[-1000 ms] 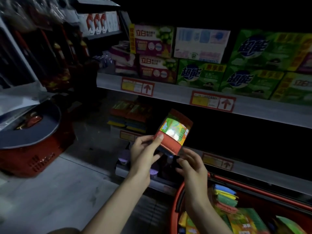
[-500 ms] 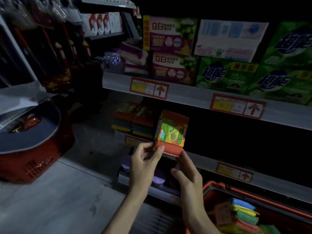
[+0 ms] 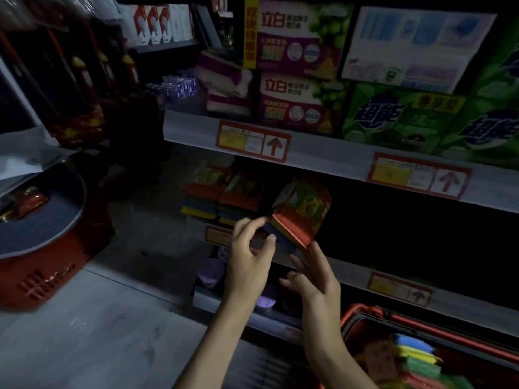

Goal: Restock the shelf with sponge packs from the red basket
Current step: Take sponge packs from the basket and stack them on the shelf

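A sponge pack with a red edge and green-yellow label hangs tilted at the mouth of the dark middle shelf. My left hand pinches its lower left corner between thumb and forefinger. My right hand touches the pack's lower corner from below with straight, spread fingers. To the left of the pack, stacked sponge packs lie on the same shelf. The red basket stands at the bottom right, with several colourful sponge packs inside.
The upper shelf carries green and purple detergent boxes and price tags with arrows. Small purple items sit on the lowest shelf. At the left stands another red basket topped by a dark round pan. Grey floor lies between.
The pack has moved up and forward into the shelf opening, tilting flatter. Both hands followed it, and the camera has come closer to the shelf.
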The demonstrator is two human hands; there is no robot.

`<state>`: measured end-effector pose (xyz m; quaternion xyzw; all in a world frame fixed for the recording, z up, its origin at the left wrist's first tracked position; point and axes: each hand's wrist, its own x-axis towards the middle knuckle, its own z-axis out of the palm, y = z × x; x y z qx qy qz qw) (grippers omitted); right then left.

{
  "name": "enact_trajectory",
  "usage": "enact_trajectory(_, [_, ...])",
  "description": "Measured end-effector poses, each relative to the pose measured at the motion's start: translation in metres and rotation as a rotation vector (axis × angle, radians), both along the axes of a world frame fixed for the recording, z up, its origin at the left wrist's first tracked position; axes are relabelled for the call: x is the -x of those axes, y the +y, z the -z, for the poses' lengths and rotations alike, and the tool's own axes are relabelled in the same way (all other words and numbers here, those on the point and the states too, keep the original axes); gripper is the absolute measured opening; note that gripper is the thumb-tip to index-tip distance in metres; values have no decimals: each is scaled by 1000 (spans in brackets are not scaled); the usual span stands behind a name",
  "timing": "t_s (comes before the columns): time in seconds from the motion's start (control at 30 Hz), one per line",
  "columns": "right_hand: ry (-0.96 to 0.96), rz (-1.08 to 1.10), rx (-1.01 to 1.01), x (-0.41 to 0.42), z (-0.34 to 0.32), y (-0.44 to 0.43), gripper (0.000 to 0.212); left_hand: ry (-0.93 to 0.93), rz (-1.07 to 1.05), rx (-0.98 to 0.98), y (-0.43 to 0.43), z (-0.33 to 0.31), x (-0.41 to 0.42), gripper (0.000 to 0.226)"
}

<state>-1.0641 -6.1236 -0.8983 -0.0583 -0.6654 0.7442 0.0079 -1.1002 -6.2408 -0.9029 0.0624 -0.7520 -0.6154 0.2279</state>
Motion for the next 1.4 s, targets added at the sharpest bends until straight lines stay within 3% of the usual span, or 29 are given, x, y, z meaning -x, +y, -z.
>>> enact_trajectory(0.13, [-3, 12, -22, 6, -4, -2, 70, -38, -6, -4, -2, 5, 5, 30])
enact_trajectory(0.4, [-1, -46, -269, 17, -14, -5, 73, -187, -1, -30, 3, 11, 12, 47])
enact_trajectory(0.67, [-43, -79, -317, 23, -18, -1, 70, -184, -78, 177, 12, 7, 7, 49])
enact_trajectory(0.9, [-76, -52, -319, 27, -19, -1, 74, -168, -120, 217, 18, 6, 8, 41])
enact_trajectory(1.4, [-31, -24, -362, 43, -20, -2, 74, -223, -161, 9, 21, 7, 12, 49])
